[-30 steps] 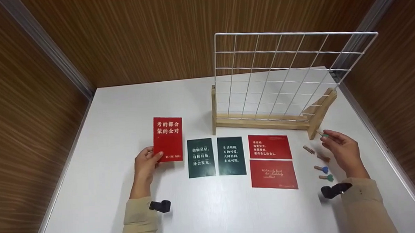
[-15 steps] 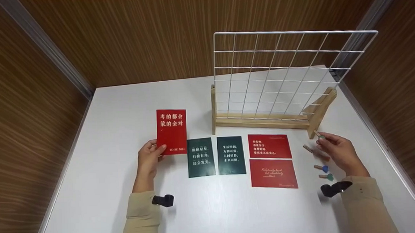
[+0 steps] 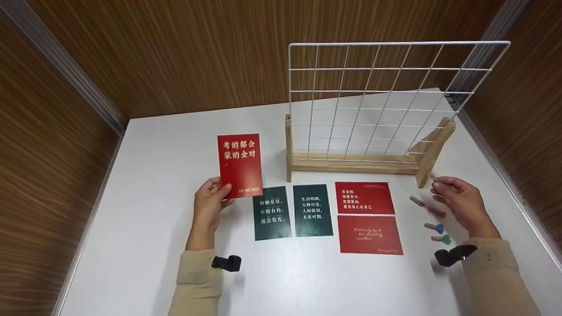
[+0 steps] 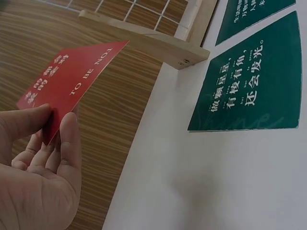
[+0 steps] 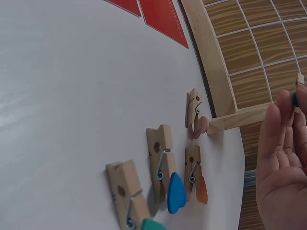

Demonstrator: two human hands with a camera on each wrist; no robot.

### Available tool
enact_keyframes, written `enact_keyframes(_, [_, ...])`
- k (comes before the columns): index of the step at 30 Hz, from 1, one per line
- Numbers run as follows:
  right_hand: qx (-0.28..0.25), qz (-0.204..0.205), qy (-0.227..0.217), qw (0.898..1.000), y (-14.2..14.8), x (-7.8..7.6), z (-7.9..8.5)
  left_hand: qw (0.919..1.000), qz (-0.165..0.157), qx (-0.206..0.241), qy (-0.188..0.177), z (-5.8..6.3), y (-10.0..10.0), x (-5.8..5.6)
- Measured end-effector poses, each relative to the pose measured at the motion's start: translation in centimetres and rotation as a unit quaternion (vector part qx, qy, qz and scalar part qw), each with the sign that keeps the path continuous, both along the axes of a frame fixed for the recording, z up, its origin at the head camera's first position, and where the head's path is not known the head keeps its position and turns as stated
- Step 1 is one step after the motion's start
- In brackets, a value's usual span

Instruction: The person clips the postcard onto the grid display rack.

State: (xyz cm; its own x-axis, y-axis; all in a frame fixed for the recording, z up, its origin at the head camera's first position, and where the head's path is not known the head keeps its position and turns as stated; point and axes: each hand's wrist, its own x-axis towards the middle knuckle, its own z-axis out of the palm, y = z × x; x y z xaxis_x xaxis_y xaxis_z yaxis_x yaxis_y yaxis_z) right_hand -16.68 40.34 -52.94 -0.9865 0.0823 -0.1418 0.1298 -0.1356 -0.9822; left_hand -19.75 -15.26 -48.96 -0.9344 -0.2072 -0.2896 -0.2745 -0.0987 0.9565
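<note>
My left hand (image 3: pixel 209 205) pinches a red card (image 3: pixel 240 161) with white lettering by its lower left corner. Thumb lies on the card's front and fingers are behind it, as the left wrist view shows. The card is raised off the table, its lower edge overlapping a dark green card (image 3: pixel 271 219) in the head view. Between thumb and fingers, my right hand (image 3: pixel 462 203) pinches a small wooden clothespin (image 5: pixel 300 79) with a green part, mostly hidden by the fingers. That hand is near the right foot of a wire grid rack (image 3: pixel 356 164) with a wooden base.
Another green card (image 3: pixel 313 210) and two red cards, one upper (image 3: pixel 364 198) and one lower (image 3: pixel 369 235), lie flat before the rack. To their right lie several clothespins with coloured hearts, including a blue one (image 5: pixel 176 193) and an orange one (image 5: pixel 202 190). Wood-grain walls enclose the table.
My left hand has lifted the red card up and to the right, toward the rack. My right hand has shifted only slightly, still pinching the clothespin.
</note>
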Motion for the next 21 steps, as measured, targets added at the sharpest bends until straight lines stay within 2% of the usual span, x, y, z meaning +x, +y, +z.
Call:
enact_keyframes(4, [-0.017,-0.023,0.023,0.999,-0.2,-0.2,0.2,0.9999,-0.009,0.0,0.013,0.6,0.7,-0.4])
enact_keyframes(10, [-0.002,-0.056,0.017,0.998,-0.2,-0.3,0.8,0.9995,-0.021,0.005,0.024,1.9,1.9,-1.4])
enact_keyframes(21, [-0.038,-0.064,0.023,0.997,-0.4,-0.5,2.0,0.9967,-0.048,0.033,0.057,4.2,3.7,-2.7])
